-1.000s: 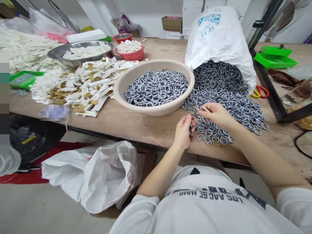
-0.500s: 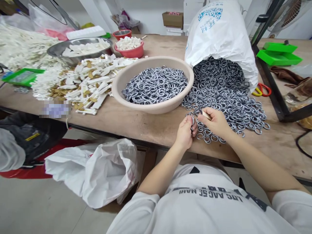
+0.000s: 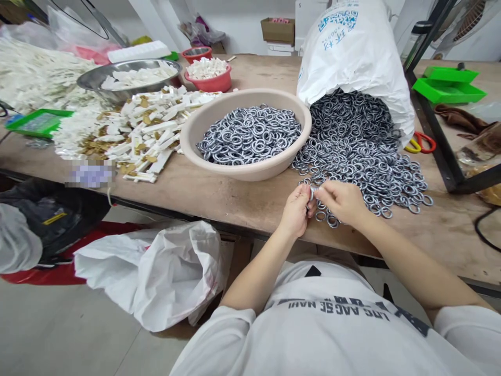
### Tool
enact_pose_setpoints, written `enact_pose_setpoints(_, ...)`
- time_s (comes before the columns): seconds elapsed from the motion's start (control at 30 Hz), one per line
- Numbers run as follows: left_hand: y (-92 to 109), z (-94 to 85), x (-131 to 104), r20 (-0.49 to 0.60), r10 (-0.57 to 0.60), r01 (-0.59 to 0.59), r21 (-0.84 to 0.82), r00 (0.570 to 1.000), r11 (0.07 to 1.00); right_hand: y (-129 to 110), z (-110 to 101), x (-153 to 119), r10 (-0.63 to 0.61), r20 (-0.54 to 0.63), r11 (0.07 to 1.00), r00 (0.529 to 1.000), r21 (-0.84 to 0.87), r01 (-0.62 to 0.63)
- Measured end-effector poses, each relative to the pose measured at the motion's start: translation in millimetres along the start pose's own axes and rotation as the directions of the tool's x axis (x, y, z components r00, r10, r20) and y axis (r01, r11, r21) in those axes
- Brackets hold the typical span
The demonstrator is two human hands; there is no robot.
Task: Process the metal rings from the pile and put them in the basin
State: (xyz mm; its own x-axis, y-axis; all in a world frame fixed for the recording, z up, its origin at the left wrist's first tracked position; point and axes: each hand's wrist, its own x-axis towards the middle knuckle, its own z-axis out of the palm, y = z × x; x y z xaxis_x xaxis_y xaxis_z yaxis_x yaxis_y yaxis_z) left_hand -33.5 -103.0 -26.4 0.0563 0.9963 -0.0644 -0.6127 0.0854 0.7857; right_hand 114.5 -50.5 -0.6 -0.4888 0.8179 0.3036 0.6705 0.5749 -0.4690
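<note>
In the head view, my left hand (image 3: 294,213) is closed, pinching a grey ring (image 3: 312,194) above the front of the table. My right hand (image 3: 344,202) is closed too, its fingertips meeting the ring from the right. The pale-handled tool with a dark tip that it held a moment ago is hidden by the fingers now. Just behind both hands spreads a pile of grey rings (image 3: 364,151), spilling from a white sack (image 3: 352,62). A beige basin (image 3: 245,171) with many similar rings stands to the left of the pile.
White and gold pieces (image 3: 152,133) lie heaped left of the basin. A metal bowl (image 3: 88,83), a red bowl (image 3: 213,82) and a green tray (image 3: 43,121) stand farther left. Red-and-yellow-handled scissors (image 3: 425,142) lie by a black metal frame (image 3: 438,146) at right.
My right hand has moved left and turned, bringing its fingers against the ring in my left hand. The tool's dark tip has gone from sight. My left hand stays almost still.
</note>
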Motion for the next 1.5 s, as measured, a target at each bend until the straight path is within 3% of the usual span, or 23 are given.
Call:
enact_pose_setpoints(0.07, -2.0, -1.2, -5.8, 0.093, -0.029, 0.025, 0.044, 0.995, 0.999, 9.9, -3.0, 8.4, 0.162, -0.050, 0.986, 0.986, -0.038, -0.164)
enact_pose_setpoints(0.13, -2.9, -3.5, -10.3, 0.119, -0.047, 0.041, 0.049, 0.992, 0.998, 14.9, -4.2, 18.8, 0.226, -0.054, 0.967, 0.973, -0.106, -0.231)
enact_pose_setpoints(0.3, 7.7, -17.9, -11.3, -0.065, -0.002, 0.004, 0.032, 0.998, 0.999, 0.7, 10.9, 46.8, 0.117, 0.096, 0.949, 0.989, -0.303, -0.083)
enact_pose_setpoints(0.4, 19.5, -28.3, -9.8, -0.185, 0.001, -0.006, -0.029, 0.983, 1.000, -8.0, 23.9, 59.2, 0.135, 0.182, 0.917, 0.974, -0.395, -0.053)
enact_pose_setpoints(0.6, 33.1, -33.7, -4.7, -0.297, -0.095, 0.046, -0.169, 0.950, 0.985, -2.2, 29.6, 66.3, 0.121, 0.159, 0.881, 0.980, -0.471, -0.033)
enact_pose_setpoints(0.7, 30.7, -26.5, -1.8, -0.316, -0.049, 0.012, -0.117, 0.947, 0.993, 0.5, 17.9, 60.8, 0.097, 0.087, 0.939, 0.991, -0.339, -0.063)
enact_pose_setpoints(0.8, 20.9, -14.0, -0.2, -0.326, 0.028, -0.027, 0.007, 0.945, 1.000, -3.1, 3.5, 45.1, 0.126, 0.101, 0.978, 0.987, 0.152, -0.141)
enact_pose_setpoints(0.87, 12.0, -4.8, 1.1, -0.291, 0.055, -0.036, 0.071, 0.955, 0.997, -7.1, -0.9, 30.7, 0.114, 0.169, 0.845, 0.979, 0.503, -0.185)
enact_pose_setpoints(0.93, 4.1, 2.8, 3.4, -0.247, 0.068, -0.047, 0.092, 0.967, 0.995, -9.2, 0.2, 17.5, 0.101, 0.164, 0.732, 0.981, 0.656, -0.185)
enact_pose_setpoints(1.1, -2.5, 7.7, 7.8, -0.212, 0.100, -0.077, 0.118, 0.972, 0.990, -2.0, 6.1, 5.8, 0.070, -0.034, 0.755, 0.997, 0.655, -0.031)
enact_pose_setpoints(1.23, -4.4, 8.5, 4.6, -0.158, 0.098, -0.071, 0.166, 0.983, 0.984, 3.8, 2.3, 9.9, 0.026, 0.054, 0.659, 0.998, 0.750, -0.058)
enact_pose_setpoints(1.33, -7.8, 11.8, 1.3, -0.088, 0.057, -0.041, 0.174, 0.994, 0.984, 5.4, 0.5, 11.8, 0.077, 0.077, 0.607, 0.994, 0.787, -0.108)
enact_pose_setpoints(1.43, -8.1, 14.6, 0.1, -0.065, 0.033, -0.024, 0.135, 0.997, 0.990, 6.2, -2.6, 9.0, 0.121, -0.021, 0.729, 0.992, 0.680, -0.075)
enact_pose_setpoints(1.5, -6.2, 15.2, 0.1, -0.094, 0.042, -0.032, 0.104, 0.995, 0.994, 5.1, -6.5, 4.5, 0.041, -0.077, 0.862, 0.996, 0.506, 0.004)
